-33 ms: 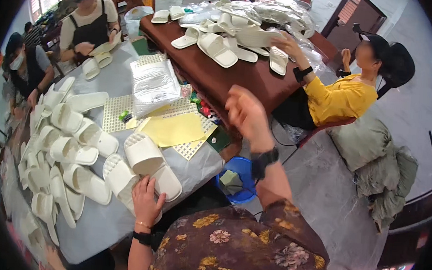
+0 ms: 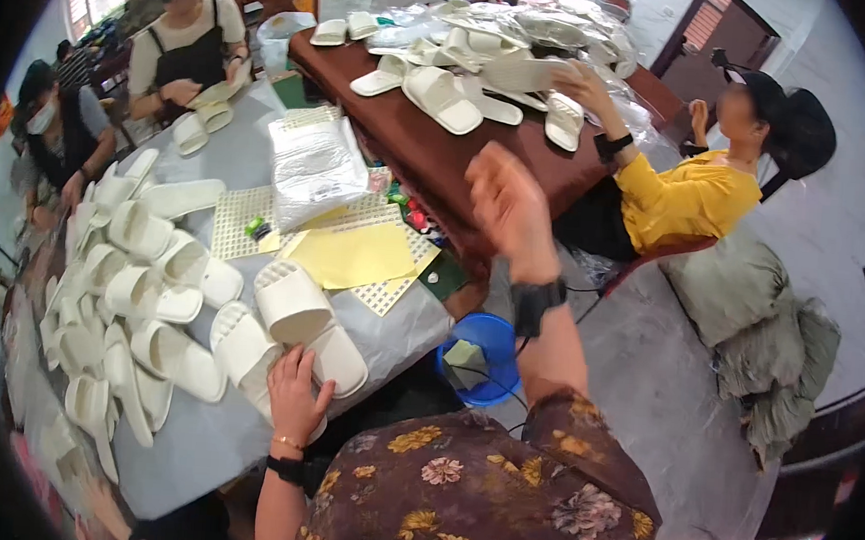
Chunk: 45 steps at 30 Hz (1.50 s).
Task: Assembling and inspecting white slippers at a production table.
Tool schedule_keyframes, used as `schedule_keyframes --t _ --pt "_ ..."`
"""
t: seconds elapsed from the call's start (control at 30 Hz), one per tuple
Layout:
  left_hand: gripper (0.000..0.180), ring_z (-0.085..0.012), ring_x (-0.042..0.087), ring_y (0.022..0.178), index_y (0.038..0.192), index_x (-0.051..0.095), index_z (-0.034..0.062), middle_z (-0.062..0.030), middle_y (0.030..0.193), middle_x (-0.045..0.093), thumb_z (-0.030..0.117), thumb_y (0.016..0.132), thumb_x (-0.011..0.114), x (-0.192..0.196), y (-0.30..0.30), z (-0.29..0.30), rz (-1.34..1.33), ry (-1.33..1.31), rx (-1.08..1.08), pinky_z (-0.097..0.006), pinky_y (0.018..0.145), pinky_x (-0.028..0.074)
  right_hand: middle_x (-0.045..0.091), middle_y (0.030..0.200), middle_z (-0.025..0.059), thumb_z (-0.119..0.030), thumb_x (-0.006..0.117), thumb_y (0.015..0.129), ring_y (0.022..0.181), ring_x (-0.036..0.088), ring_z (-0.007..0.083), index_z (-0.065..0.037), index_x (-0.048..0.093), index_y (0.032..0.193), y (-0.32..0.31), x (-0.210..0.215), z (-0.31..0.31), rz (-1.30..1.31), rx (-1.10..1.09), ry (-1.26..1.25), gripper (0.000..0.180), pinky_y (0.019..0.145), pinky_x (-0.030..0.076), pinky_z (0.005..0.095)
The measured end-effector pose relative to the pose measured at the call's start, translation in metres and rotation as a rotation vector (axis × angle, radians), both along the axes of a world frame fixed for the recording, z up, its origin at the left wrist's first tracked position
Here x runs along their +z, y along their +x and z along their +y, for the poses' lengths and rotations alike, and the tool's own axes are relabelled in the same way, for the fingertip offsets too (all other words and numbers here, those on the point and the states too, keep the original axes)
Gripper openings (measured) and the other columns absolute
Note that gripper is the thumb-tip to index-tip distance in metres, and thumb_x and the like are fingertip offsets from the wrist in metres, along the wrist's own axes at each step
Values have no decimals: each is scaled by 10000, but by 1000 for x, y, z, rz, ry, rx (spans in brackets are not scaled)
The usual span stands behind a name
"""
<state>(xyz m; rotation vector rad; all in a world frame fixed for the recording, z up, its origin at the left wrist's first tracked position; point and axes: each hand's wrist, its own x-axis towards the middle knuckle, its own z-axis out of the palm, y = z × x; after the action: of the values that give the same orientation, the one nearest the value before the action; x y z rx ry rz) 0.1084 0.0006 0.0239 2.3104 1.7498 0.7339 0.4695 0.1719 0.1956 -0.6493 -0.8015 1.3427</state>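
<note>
My left hand (image 2: 295, 393) lies with its fingers spread over the near ends of a pair of cream slippers. One is the left slipper (image 2: 245, 345); the other is the right slipper (image 2: 300, 306), with a broad strap. Both rest on the grey-covered table by its near edge, toes pointing away. My right hand (image 2: 510, 203) is raised in the air, right of the table and well apart from the slippers. Its fingers are curled together and slightly blurred; anything small between them cannot be made out.
Many cream slippers (image 2: 135, 289) heap up at the left. A yellow sheet (image 2: 355, 257), dotted sticker sheets (image 2: 240, 224) and a white plastic package (image 2: 317, 172) lie beyond the pair. A blue bucket (image 2: 494, 390) stands on the floor. A person in yellow (image 2: 683, 202) sits at the brown table (image 2: 393, 117).
My right hand has risen a little. The left hand stays on the slippers, and the whole view has shifted slightly.
</note>
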Motion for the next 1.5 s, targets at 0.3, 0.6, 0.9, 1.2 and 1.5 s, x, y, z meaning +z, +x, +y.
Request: schedule_keyframes --t 0.3,0.6,0.9,1.2,1.5 --pt "564 -355 459 1281 1292 563 53 -162 1380 521 369 839 677 -4 -6 6 8 13 34 -477 1095 333 639 1082 132 -159 627 892 934 587 191 -8 573 1234 94 158 -53 626 506 946 377 718 554 303" --pt "562 -350 484 1267 1321 560 62 -164 1381 522 425 896 624 -24 -8 14 73 110 -30 -475 1077 356 676 1113 287 -611 545 944 908 677 449 80 640 1185 -48 152 -147 -92 1016 1268 738 713 562 473" --pt "593 -335 469 1286 1356 518 74 -149 1409 504 451 906 598 -25 -5 2 68 12 -10 -467 1074 350 405 1538 94 -559 410 1009 1387 404 214 -61 394 1506 -263 237 42 -996 1134 839 704 1051 434 404" --pt "581 -293 474 1298 1368 514 88 -102 1439 483 489 948 539 -18 -6 6 79 -66 -22 -435 1105 334 259 1624 64 -715 403 947 1503 180 294 -116 341 1539 -365 320 238 -780 440 745 844 1128 283 525" --pt "564 -305 452 1312 1356 504 59 -132 1433 473 426 931 562 -31 -6 7 -48 -18 -17 -444 1111 326 254 1629 44 -730 286 964 1502 194 246 -135 335 1544 -404 285 269 -836 787 647 832 1152 202 532"
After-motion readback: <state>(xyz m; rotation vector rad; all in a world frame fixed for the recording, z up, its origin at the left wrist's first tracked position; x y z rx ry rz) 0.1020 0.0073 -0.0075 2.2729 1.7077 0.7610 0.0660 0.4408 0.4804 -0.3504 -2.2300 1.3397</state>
